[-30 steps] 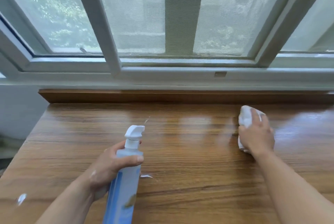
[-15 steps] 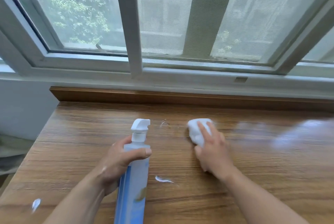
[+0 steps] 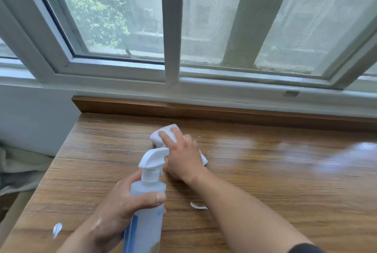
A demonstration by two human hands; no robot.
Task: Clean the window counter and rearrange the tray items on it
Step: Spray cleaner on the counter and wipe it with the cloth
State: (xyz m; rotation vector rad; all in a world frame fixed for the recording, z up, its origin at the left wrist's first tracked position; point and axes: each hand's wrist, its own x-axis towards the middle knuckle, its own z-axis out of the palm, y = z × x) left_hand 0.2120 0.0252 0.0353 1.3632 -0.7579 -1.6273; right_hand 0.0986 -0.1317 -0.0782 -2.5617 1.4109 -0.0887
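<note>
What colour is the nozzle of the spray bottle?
The nozzle is white, on a pale blue spray bottle; the head view shows it best.

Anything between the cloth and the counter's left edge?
Nothing visible. The counter left of the cloth under the right hand is bare. The bottle in the left hand is nearer the front; a scrap and another lie off that line.
</note>
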